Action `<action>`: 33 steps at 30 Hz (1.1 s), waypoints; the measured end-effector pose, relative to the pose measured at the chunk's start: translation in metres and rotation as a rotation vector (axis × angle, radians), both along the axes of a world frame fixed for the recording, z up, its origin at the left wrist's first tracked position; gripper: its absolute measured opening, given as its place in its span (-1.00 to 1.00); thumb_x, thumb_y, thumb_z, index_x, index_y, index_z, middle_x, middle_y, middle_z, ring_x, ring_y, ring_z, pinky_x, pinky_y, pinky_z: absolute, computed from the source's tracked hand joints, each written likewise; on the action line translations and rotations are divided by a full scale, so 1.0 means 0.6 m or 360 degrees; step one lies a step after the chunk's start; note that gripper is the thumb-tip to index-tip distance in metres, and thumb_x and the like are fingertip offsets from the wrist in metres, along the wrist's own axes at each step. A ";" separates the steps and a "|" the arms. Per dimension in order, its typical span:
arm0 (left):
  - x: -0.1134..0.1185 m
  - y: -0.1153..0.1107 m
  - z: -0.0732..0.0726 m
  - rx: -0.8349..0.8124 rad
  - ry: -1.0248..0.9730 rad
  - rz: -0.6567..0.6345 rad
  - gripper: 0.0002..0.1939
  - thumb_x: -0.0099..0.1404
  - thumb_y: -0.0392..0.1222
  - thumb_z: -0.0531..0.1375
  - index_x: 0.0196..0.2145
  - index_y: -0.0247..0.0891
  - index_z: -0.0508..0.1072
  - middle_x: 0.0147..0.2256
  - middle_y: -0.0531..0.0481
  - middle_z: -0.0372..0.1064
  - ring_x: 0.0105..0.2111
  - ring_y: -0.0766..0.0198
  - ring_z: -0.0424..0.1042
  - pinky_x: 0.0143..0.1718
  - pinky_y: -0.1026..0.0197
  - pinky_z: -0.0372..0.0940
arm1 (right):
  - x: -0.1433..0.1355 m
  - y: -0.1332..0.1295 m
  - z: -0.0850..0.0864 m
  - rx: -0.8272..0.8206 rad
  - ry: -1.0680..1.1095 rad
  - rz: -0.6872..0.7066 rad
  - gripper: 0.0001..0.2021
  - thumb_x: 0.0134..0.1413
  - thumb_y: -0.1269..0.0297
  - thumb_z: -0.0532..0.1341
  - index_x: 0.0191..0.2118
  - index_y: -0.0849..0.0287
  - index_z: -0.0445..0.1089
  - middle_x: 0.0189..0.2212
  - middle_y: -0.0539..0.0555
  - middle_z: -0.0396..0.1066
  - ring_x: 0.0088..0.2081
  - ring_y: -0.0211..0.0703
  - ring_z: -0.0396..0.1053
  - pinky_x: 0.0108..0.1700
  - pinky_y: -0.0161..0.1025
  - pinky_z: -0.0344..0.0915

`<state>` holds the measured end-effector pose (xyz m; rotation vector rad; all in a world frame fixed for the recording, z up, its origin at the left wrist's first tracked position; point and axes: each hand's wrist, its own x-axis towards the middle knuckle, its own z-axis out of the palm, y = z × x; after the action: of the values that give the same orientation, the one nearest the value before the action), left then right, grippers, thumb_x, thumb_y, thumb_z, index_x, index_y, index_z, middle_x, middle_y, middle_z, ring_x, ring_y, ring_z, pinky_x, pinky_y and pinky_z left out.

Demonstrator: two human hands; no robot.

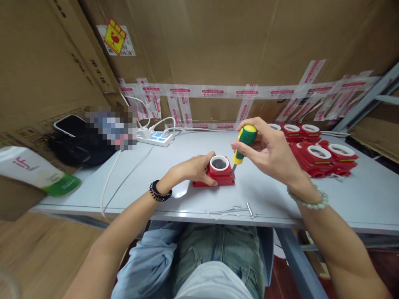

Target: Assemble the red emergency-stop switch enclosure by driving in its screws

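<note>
Tabletop (268, 201), right hand (270, 155) around tilted screwdriver (239, 156)

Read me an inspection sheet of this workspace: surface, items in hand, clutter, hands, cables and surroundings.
Surface: pale table, shiny; fine wear cannot be told.
Items in hand: red box with white ring; screwdriver, tip at the box's right end.
Clutter: T-shaped metal tool near the front edge; other red boxes at right; tube and phone at left.
Hands: left hand grips the box; right hand holds the screwdriver.
Cables: white cable runs to the front edge; power strip has plugs in it.
Surroundings: cardboard behind, with printed tape and a warning label.
</note>
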<state>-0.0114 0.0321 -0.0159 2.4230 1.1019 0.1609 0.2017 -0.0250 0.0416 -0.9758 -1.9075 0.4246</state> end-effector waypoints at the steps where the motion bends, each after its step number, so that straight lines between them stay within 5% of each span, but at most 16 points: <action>1: 0.000 -0.001 -0.001 -0.0010 -0.0031 0.0008 -0.41 -0.02 0.09 0.37 -0.16 -0.17 0.18 -0.29 0.00 0.40 -0.32 0.10 0.38 -0.38 0.20 0.18 | -0.001 0.000 -0.001 0.0016 -0.0009 -0.0032 -0.66 0.02 0.11 0.36 -0.13 0.07 0.29 -0.43 -0.08 0.30 -0.48 -0.27 0.41 -0.49 -0.34 0.33; 7: -0.019 -0.011 -0.014 -0.0096 -0.0446 0.0058 -0.25 -0.03 0.11 0.41 0.02 -0.20 0.22 -0.14 -0.10 0.44 -0.20 0.07 0.43 -0.20 0.10 0.30 | 0.008 0.010 -0.004 0.0021 -0.0006 -0.0056 -0.66 0.06 0.10 0.33 -0.12 0.08 0.27 -0.41 -0.06 0.32 -0.45 -0.24 0.43 -0.48 -0.33 0.34; 16: -0.081 -0.011 -0.043 -0.0313 -0.0659 0.0066 -0.35 0.08 0.07 0.39 0.02 -0.23 0.25 0.04 -0.19 0.38 0.01 0.05 0.41 0.01 0.03 0.30 | 0.014 0.013 -0.005 0.0024 -0.0010 -0.0051 -0.65 0.06 0.07 0.32 -0.12 0.08 0.27 -0.38 -0.03 0.35 -0.41 -0.20 0.46 -0.45 -0.28 0.36; 22: -0.082 -0.007 -0.055 -0.0308 -0.0661 0.0024 -0.32 0.10 0.05 0.38 0.05 -0.22 0.18 0.09 -0.22 0.33 0.02 0.05 0.40 0.02 0.02 0.30 | 0.017 0.000 -0.004 0.0084 0.0118 -0.0054 -0.65 0.00 0.07 0.37 -0.15 0.07 0.32 -0.36 -0.03 0.32 -0.40 -0.21 0.48 -0.42 -0.28 0.41; 27: -0.082 -0.004 -0.050 -0.0270 -0.0520 0.0003 -0.35 0.13 0.09 0.35 0.03 -0.20 0.15 0.07 -0.21 0.34 0.07 0.00 0.36 0.07 -0.03 0.26 | 0.021 -0.021 0.023 0.0166 0.0562 -0.0094 -0.74 0.02 0.12 0.37 -0.21 0.01 0.32 -0.34 0.02 0.38 -0.36 -0.15 0.48 -0.34 -0.16 0.49; 33: -0.082 0.001 -0.051 -0.0151 -0.0422 -0.0038 -0.38 0.12 0.12 0.33 -0.03 -0.19 0.14 0.09 -0.23 0.29 0.05 -0.02 0.36 0.07 -0.07 0.24 | 0.036 -0.023 0.016 -0.0309 0.0497 0.0219 -0.69 -0.07 0.17 0.42 -0.22 0.05 0.34 -0.44 -0.03 0.36 -0.41 -0.12 0.49 -0.45 -0.19 0.47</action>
<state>-0.0608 0.0326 -0.0467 2.2516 0.9389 0.4004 0.2233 -0.0389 0.0513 -0.8468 -1.6750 0.8073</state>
